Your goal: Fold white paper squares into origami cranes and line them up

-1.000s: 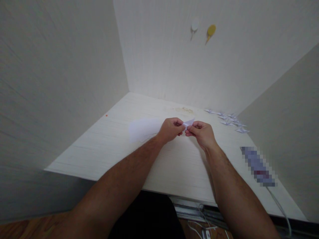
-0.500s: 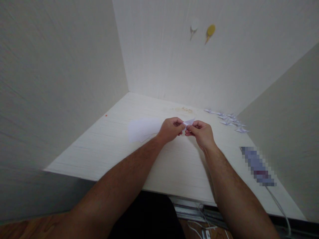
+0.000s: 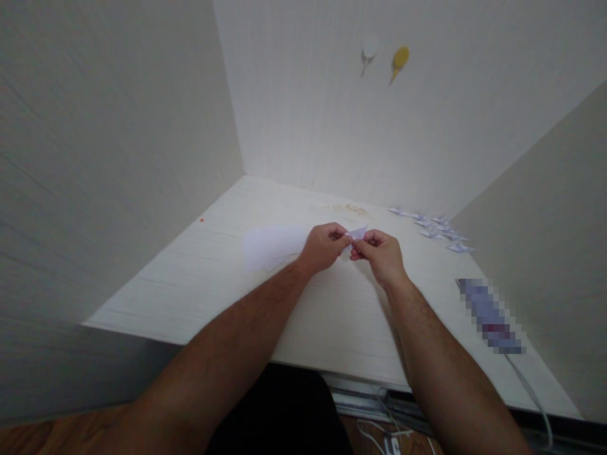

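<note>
Both my hands meet above the middle of the white desk [image 3: 190, 284]. My left hand [image 3: 324, 247] and my right hand [image 3: 380, 255] pinch a small folded piece of white paper [image 3: 358, 232] between thumbs and fingertips. Its pointed tip sticks up between the two hands. Just left of my left hand, a stack of flat white paper sheets [image 3: 272, 245] lies on the desk.
Several small folded paper figures [image 3: 434, 226] lie in a row at the back right of the desk. A blurred-out oblong object [image 3: 490, 315] with a cable lies at the right edge. Two hooks, white and yellow [image 3: 401, 59], hang on the back wall. Walls close in on three sides.
My hands have barely shifted; the right hand has edged slightly left and closer to the left hand, still pinching the folded paper.
</note>
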A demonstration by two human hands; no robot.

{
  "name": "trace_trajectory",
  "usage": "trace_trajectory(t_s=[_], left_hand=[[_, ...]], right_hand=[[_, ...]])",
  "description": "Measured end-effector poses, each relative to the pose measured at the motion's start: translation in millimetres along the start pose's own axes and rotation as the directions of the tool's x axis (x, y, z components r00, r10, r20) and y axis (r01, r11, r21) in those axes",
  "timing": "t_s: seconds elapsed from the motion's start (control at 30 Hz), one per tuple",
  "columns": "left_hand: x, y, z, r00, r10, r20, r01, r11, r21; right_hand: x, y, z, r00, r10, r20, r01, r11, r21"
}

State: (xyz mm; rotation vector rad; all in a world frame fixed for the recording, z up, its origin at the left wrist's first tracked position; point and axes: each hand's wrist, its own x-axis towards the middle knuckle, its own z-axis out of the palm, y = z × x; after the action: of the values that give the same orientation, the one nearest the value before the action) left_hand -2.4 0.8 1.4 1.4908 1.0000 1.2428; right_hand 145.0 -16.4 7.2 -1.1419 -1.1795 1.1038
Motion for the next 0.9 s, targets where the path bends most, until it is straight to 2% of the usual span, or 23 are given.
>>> trace_trajectory(t_s=[0.17,0.6,0.73,0.9], left_hand=[[-0.2,1.0,-0.8,1.000,0.004,0.010,-0.004,1.000,-0.004],[-0.5,0.1,2.1,1.000,-0.029,-0.011,0.029,1.000,-0.003],[-1.8,1.8,1.9,0.999,-0.037,-0.001,0.037,0.996,-0.078],[-1.7,2.5,0.5,0.998,-0.060,0.025,0.063,0.986,-0.153]], right_hand=[[-0.2,0.9,-1.1,1.000,0.024,0.016,-0.023,0.999,-0.041],[-1.4,1.0,-1.4,1.000,-0.025,0.006,0.025,0.994,-0.102],[-2.2,1.2,-1.3,0.999,-0.046,0.004,0.046,0.990,-0.134],[-2.8,2.0,-1.6,0.999,-0.050,0.015,0.052,0.995,-0.089]])
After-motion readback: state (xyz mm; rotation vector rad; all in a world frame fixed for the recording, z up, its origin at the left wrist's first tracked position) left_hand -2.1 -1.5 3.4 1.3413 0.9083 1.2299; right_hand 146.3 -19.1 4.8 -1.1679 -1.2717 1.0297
